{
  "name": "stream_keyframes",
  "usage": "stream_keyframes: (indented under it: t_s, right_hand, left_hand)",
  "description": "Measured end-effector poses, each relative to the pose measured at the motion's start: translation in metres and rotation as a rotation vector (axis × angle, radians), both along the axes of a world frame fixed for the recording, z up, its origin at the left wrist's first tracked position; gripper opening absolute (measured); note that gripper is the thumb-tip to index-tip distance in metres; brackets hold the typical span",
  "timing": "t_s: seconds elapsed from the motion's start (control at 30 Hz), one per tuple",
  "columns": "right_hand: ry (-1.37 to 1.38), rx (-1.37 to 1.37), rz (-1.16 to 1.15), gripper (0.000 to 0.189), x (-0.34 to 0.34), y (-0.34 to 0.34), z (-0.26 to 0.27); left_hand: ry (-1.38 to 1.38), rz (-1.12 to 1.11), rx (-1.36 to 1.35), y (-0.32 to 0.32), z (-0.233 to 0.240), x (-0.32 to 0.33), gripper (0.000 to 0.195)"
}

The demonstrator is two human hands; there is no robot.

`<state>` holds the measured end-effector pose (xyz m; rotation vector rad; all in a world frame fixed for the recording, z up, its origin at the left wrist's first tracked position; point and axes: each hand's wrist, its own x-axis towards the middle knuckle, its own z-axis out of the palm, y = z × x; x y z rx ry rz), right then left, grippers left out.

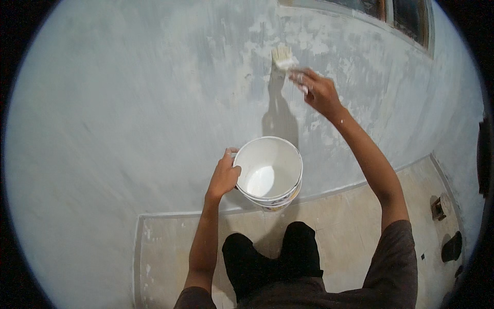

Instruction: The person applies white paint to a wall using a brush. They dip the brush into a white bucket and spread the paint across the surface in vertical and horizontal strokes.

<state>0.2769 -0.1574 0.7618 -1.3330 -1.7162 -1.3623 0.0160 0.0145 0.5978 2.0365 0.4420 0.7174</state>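
My left hand (227,172) grips the rim of a white plastic bucket (287,154) on its left side, thumb inside and fingers outside. White paint (261,180) lies at the bottom of the bucket. Up and to the right, my right hand (317,89) is closed around the handle of a flat paintbrush (283,58). The brush has pale bristles pointing upward, close to the grey-white patchy wall (173,100); whether they touch it I cannot tell. White smears mark the fingers of my right hand.
A framed window (389,19) is set in the wall at top right. Beige floor tiles (347,224) meet the wall below the bucket. A small stool-like object (441,206) and a dark object (451,247) sit on the floor at far right.
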Motion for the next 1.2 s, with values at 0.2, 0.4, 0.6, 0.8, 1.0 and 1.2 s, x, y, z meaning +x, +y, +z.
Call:
stream_keyframes:
  t_s: [0.2, 0.4, 0.6, 0.8, 1.0, 1.2]
  right_hand:
    - [0.401, 0.023, 0.21, 0.037, -0.027, -0.03, -0.039]
    - [0.955, -0.082, 0.354, 0.012, -0.068, -0.052, -0.082]
    - [0.918, -0.529, 0.159, 0.016, -0.081, -0.022, -0.155]
    - [0.875, -0.486, 0.056, 0.017, -0.086, 0.047, -0.209]
    - [0.97, -0.543, 0.069, 0.019, -0.098, 0.078, -0.241]
    - [1.042, -0.725, 0.011, 0.018, -0.082, 0.065, -0.235]
  left_hand:
    - [-0.049, 0.068, 0.12, -0.018, -0.002, -0.008, 0.047]
    - [-0.109, 0.123, 0.227, -0.011, -0.027, 0.017, 0.048]
    - [-0.143, 0.155, 0.383, 0.003, -0.065, 0.031, 0.049]
    - [-0.253, 0.103, 0.381, 0.008, -0.074, 0.043, 0.054]
    - [-0.296, 0.103, 0.359, 0.011, -0.089, 0.054, 0.058]
    - [-0.287, 0.144, 0.304, 0.011, -0.095, 0.055, 0.06]
